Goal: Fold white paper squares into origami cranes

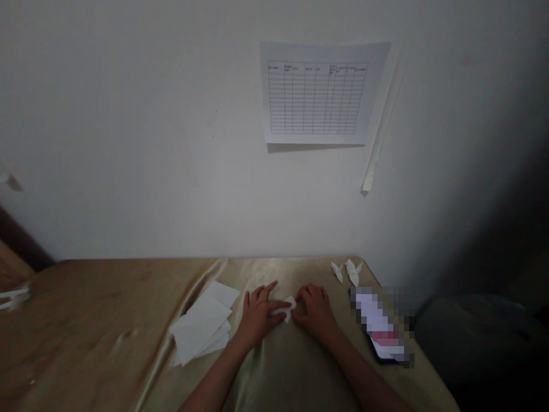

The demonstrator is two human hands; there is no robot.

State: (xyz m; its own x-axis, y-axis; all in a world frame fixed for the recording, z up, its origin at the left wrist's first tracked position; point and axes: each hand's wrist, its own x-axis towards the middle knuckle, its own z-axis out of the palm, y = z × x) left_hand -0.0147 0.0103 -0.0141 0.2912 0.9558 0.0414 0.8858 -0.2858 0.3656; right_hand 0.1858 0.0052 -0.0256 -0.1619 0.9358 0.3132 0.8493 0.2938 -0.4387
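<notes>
Touches small folded paper [288, 315], set in from the far edge of the table [107, 332], with thumb and forefinger of left hand [258, 309], fingers spread. Meets the paper's right side with curled fingers of right hand [316, 309]; cannot tell whether pinching. Hides part of the paper under fingertips. Has loose white sheets [203, 323] just left of left hand, two folded paper shapes [353, 272] near the far right corner, phone [377, 326] near the right edge.
</notes>
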